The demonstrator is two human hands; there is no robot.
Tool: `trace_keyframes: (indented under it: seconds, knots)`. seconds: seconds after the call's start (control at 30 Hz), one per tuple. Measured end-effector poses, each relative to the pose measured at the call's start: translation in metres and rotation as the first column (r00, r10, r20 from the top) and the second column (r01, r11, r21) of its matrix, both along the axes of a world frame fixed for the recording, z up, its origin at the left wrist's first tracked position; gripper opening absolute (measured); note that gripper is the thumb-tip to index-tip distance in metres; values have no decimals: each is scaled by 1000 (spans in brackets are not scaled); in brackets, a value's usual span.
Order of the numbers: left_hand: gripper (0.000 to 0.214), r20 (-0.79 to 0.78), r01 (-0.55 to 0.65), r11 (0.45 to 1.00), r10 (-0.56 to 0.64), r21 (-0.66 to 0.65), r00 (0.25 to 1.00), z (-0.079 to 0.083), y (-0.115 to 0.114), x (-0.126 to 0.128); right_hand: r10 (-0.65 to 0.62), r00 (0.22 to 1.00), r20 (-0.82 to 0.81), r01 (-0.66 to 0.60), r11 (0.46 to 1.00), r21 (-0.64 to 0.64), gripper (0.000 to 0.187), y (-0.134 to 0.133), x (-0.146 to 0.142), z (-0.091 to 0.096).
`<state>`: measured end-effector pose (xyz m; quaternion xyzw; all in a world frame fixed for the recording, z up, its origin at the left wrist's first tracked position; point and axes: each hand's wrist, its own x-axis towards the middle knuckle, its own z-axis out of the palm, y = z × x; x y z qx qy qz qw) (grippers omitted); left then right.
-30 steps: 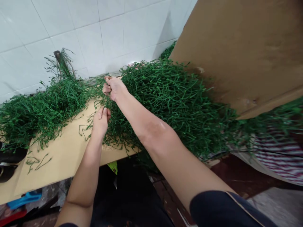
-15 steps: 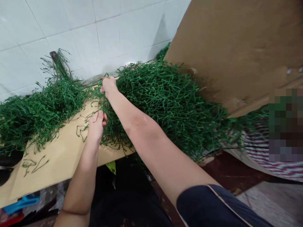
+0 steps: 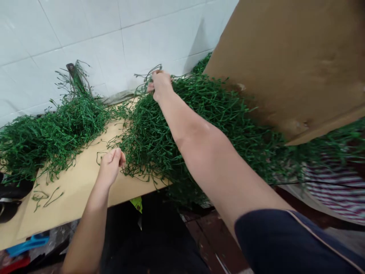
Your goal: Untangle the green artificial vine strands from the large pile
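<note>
A big heap of thin, branching green stems [image 3: 154, 129] with small bud-like tips lies in the middle, on and beyond a cardboard sheet [image 3: 76, 190]. My right hand [image 3: 162, 83] is closed over the heap's back edge, and a few stems [image 3: 148, 74] stick out from its fingers. Nearer to me, my left hand [image 3: 112, 161] is closed above the cardboard, just left of the heap. Whatever its curled fingers hold, if anything, is hidden. Several loose stems [image 3: 47, 199] lie on the sheet's left part.
A second pile of green stems [image 3: 57, 137] spreads along the left. White tiles [image 3: 94, 42] rise behind. At the right leans a large brown board [image 3: 288, 72], with striped fabric [image 3: 333, 186] below it. A blue object [image 3: 27, 245] sits under the cardboard.
My right hand has moved up and right across the heap, with stems in its fingers. My left hand has drawn slightly down, away from the other hand. The view has shifted a little.
</note>
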<state>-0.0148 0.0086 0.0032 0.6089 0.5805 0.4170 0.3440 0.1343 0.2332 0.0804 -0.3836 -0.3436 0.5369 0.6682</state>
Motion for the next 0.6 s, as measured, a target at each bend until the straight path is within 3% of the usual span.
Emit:
trace_keyframes:
  seconds: [0.1, 0.17, 0.27, 0.4, 0.5, 0.6]
  knots:
    - [25, -212, -6, 998, 18, 55, 977, -10, 31, -3, 166, 986, -29, -165, 986, 36, 17, -24, -9, 9]
    - [44, -231, -61, 992, 86, 115, 969, -10, 49, -1, 252, 966, -52, -248, 966, 71, 19, -40, -19, 14]
    - [61, -32, -114, 977, 122, 180, 992, 0, 63, 3, 313, 946, -86, -305, 948, 97, 19, -58, -29, 16]
    - [49, 203, -83, 982, 48, 168, 978, 12, 67, 9, 349, 933, -88, -343, 937, 71, 22, -71, -33, 13]
    - [31, 241, -64, 988, 29, 138, 970, 13, 64, 14, 377, 925, -48, -373, 924, 81, 24, -77, -34, 11]
    - [40, 210, -27, 986, -8, 165, 978, 10, 56, 19, 334, 942, 28, -335, 940, 66, 19, -77, -35, 11]
